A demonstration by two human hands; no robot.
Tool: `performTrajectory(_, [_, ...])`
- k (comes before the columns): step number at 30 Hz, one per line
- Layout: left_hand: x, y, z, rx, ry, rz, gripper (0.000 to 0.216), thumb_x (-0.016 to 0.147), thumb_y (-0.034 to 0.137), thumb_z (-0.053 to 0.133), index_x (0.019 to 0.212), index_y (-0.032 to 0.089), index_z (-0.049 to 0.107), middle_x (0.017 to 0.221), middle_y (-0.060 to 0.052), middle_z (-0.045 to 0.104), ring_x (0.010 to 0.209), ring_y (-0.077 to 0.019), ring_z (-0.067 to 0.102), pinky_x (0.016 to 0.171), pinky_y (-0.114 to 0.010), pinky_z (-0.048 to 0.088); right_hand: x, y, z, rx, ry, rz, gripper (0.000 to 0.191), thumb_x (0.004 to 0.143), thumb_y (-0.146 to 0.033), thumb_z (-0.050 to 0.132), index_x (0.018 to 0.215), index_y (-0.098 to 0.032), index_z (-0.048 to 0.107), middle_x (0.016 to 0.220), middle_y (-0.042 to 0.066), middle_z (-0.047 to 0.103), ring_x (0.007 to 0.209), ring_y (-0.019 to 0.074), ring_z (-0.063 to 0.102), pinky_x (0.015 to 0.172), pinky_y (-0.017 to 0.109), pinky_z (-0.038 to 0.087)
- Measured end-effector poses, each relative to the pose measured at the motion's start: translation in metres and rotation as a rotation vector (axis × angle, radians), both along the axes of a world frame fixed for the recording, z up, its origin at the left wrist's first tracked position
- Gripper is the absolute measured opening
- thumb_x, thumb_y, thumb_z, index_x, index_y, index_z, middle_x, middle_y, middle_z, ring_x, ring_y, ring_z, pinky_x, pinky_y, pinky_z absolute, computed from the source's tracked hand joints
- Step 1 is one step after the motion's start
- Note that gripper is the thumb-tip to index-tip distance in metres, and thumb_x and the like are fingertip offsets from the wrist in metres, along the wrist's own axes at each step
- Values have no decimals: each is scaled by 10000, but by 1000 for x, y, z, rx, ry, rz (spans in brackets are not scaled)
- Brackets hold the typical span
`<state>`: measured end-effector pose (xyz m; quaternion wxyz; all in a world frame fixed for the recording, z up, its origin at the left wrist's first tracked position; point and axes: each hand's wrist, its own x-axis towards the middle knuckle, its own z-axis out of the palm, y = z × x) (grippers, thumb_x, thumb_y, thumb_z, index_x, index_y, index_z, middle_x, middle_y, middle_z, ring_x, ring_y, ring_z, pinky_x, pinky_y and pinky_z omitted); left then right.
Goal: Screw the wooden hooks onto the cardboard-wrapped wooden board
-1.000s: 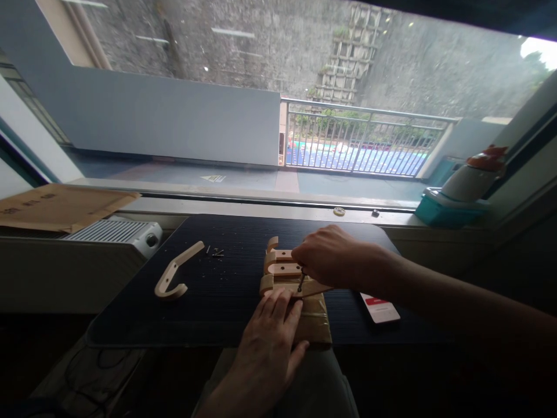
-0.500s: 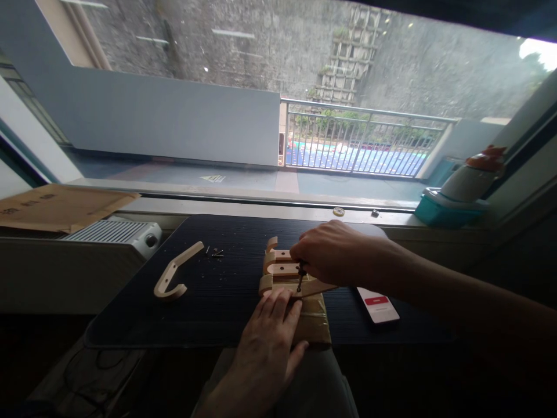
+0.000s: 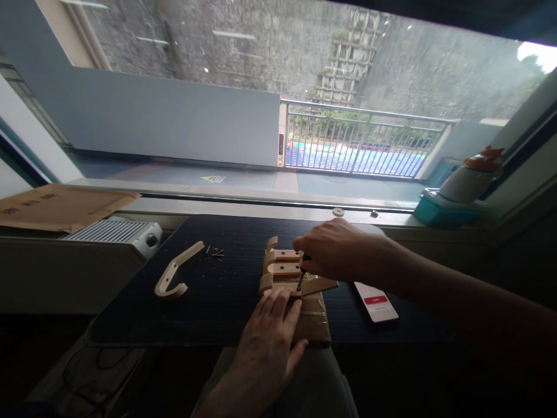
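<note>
The person's right hand (image 3: 331, 249) is closed around a slim dark metal screwdriver (image 3: 301, 280), its handle mostly hidden by the fingers. The shaft slants down, the tip meeting the nearest pale wooden J-shaped hook (image 3: 321, 285), which lies across a brown, tape-wrapped block (image 3: 315, 328) at the near edge of the black wood-grain desk (image 3: 195, 313). The left hand (image 3: 270, 339) is unclenched, its fingertips pressing on that hook near its curved end, its thumb spread apart over the block. Just beyond lie two similar pale wooden hooks (image 3: 287, 268) with dark holes, side by side. Well to the left rests a loose pale wooden hook (image 3: 167, 278), with small metal screws (image 3: 217, 253) near it. A lit smartphone (image 3: 376, 302) lies under the right forearm's near side.
</note>
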<state>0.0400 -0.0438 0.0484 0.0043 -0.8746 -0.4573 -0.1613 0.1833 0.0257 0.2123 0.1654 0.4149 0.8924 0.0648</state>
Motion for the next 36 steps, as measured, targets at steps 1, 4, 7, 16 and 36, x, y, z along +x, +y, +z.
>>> performTrajectory(1, [0,0,-1,5,-1,-1,499,759,262,599,1240,159,515,1326,-141,444,1233,-316,406,1014,-496,384,0,-1,1,0,15,14,147,818,-193,504,883,-165,633,692,41,638,594,156,563,511,253,321])
performTrajectory(4, [-1,0,-3,17,-9,-1,498,764,266,597,1246,176,505,1338,-129,431,1245,-307,391,1022,-487,376,-1,-3,2,-23,17,70,129,779,-142,537,866,-166,630,708,40,638,613,157,573,500,247,312])
performTrajectory(7, [-1,0,-3,19,-19,-2,496,766,262,597,1246,187,499,1340,-117,428,1249,-301,385,1029,-483,369,-4,-2,-2,-64,-9,94,126,779,-106,522,798,-156,636,711,52,639,633,157,578,507,246,312])
performTrajectory(16, [1,0,0,-10,-13,0,510,746,252,612,1238,153,520,1321,-145,451,1228,-318,412,1024,-496,374,-2,6,-7,-62,-19,3,193,846,-187,476,797,-148,659,703,59,647,639,160,578,552,259,340])
performTrajectory(36, [1,1,2,-42,-13,13,503,741,264,624,1224,159,533,1312,-140,456,1230,-321,408,1027,-498,368,1,5,-4,-51,18,39,147,814,-158,498,756,-153,633,697,30,632,584,130,522,498,261,275])
